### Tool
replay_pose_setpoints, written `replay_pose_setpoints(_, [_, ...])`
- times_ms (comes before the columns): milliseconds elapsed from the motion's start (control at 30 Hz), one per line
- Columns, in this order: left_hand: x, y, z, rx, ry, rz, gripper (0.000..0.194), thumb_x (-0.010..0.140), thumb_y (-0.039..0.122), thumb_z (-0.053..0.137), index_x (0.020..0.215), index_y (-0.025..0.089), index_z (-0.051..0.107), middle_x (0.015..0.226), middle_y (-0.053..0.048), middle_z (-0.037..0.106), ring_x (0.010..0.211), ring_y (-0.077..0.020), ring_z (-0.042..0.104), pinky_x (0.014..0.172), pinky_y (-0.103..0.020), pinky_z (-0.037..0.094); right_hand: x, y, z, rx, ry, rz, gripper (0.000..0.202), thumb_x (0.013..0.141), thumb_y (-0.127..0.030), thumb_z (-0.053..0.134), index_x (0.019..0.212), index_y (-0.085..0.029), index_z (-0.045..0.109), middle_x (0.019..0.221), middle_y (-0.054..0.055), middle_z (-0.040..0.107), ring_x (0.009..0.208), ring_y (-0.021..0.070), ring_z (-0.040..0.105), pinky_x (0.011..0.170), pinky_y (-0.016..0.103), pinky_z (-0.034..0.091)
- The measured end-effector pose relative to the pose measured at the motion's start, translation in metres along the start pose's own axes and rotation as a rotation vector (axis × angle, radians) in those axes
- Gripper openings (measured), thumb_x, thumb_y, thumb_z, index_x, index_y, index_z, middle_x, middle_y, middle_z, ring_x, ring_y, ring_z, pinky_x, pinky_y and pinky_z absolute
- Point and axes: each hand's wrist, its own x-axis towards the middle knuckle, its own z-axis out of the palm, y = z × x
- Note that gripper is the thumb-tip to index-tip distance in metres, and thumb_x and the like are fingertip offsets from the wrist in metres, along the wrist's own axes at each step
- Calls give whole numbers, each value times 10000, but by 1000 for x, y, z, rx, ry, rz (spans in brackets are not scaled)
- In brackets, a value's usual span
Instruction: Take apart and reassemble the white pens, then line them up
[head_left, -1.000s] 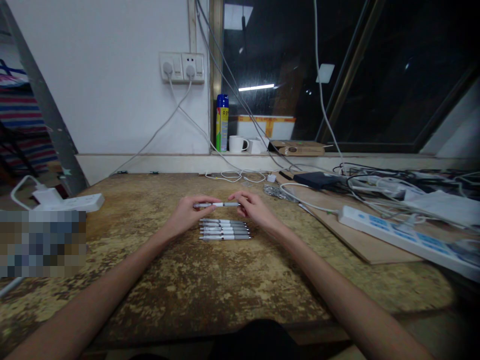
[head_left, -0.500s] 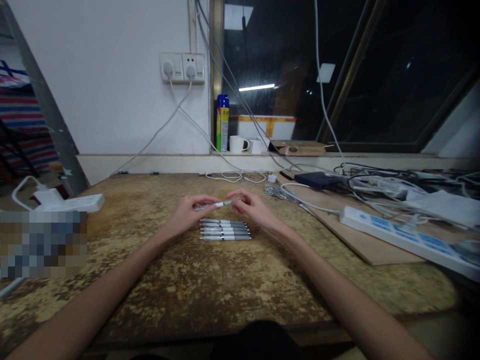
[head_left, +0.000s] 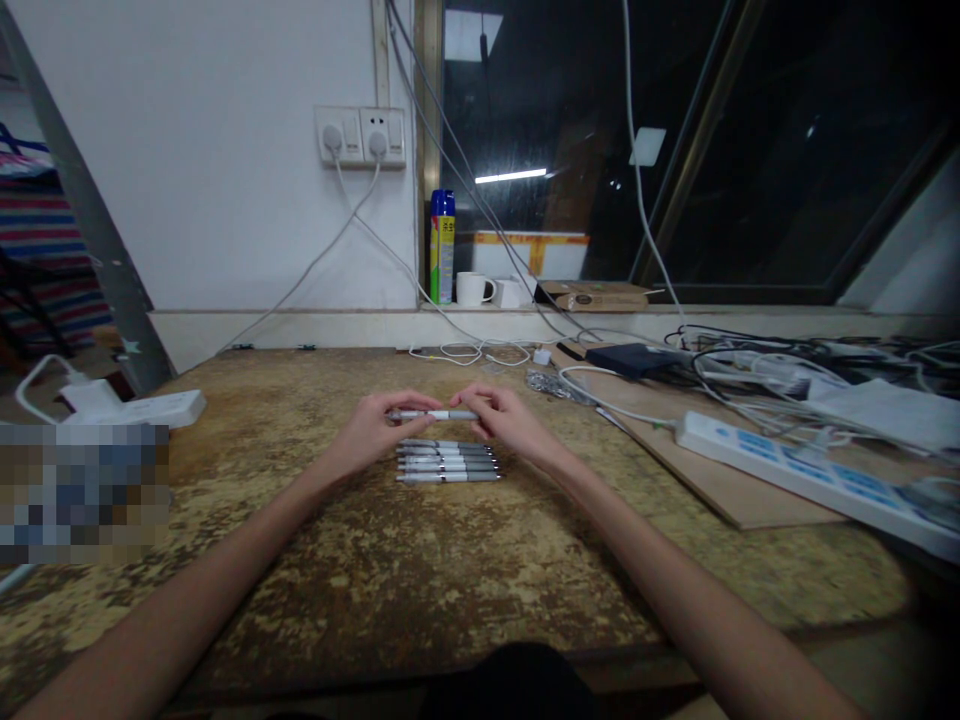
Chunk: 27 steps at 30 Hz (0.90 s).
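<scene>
A white and grey pen (head_left: 433, 414) is held level between my two hands, just beyond a row of pens. My left hand (head_left: 376, 428) pinches its left part between thumb and fingers. The right end is gripped by my right hand (head_left: 496, 420), whose fingers cover its tip. Nearer to me, several similar pens (head_left: 448, 466) lie side by side on the worn wooden table (head_left: 420, 560), their grey halves to the right.
A white power strip (head_left: 810, 480) and a brown board (head_left: 720, 490) lie at the right, with tangled cables behind. Another power strip (head_left: 161, 408) is at the left. A spray can (head_left: 442, 248) and a mug (head_left: 472, 289) stand on the sill.
The held pen, tilted before, is now nearly level. My right hand's fingers have closed further over its right end. The row of pens lies as before.
</scene>
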Motion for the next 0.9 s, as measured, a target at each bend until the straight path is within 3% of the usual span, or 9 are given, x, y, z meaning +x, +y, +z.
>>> replay_pose_setpoints(167, [1, -6, 1, -37, 25, -7, 327, 906, 447, 634, 1080, 206, 770, 1070, -64, 775, 971, -228, 697, 917, -341, 515, -1, -5, 2, -35, 35, -90, 254, 917, -427, 602, 1005, -202, 682, 676, -20, 521, 625, 143, 461, 582, 269, 326])
replay_pose_setpoints(333, [1, -4, 0, -94, 55, -26, 350, 863, 476, 692, 1050, 193, 775, 1071, -82, 779, 1000, -248, 711, 944, -370, 523, -1, -10, 3, 110, -18, -5, 217, 929, -391, 573, 989, -212, 681, 674, -23, 471, 600, 133, 401, 563, 264, 284])
replay_pose_setpoints(467, [3, -2, -1, -247, 76, -215, 553, 747, 497, 810, 1187, 181, 700, 899, -86, 791, 851, -252, 739, 779, -373, 581, -1, -8, 5, 206, -20, 50, 248, 936, -384, 543, 1023, -191, 671, 575, -52, 411, 534, 130, 369, 546, 269, 276])
replay_pose_setpoints(533, [5, -4, -2, -347, 118, -333, 639, 677, 482, 865, 1199, 170, 671, 846, -85, 783, 808, -254, 739, 709, -369, 593, -1, -6, 8, 221, -37, 58, 258, 939, -384, 547, 1077, -194, 654, 617, -31, 518, 584, 144, 465, 596, 279, 354])
replay_pose_setpoints(600, [6, -8, -2, -451, 164, -370, 597, 650, 462, 885, 1120, 156, 680, 949, -112, 780, 900, -267, 735, 735, -378, 604, -2, -4, 11, 200, -70, 53, 259, 933, -384, 577, 1106, -204, 642, 756, 10, 645, 704, 164, 570, 695, 302, 427])
replay_pose_setpoints(767, [7, -12, -1, -482, 130, -259, 444, 765, 493, 791, 1053, 164, 714, 1169, -117, 738, 1099, -263, 676, 901, -389, 567, 0, 0, 16, 60, 10, -62, 225, 902, -369, 653, 1079, -232, 663, 1110, 55, 690, 1017, 189, 621, 923, 348, 451])
replay_pose_setpoints(900, [7, -6, 5, -321, -1, -178, 393, 850, 476, 692, 1121, 195, 739, 1192, -91, 738, 1088, -253, 669, 916, -377, 533, 1, -5, 19, 102, 87, -136, 243, 951, -414, 581, 1104, -247, 669, 1170, 50, 686, 1124, 195, 599, 1001, 357, 432])
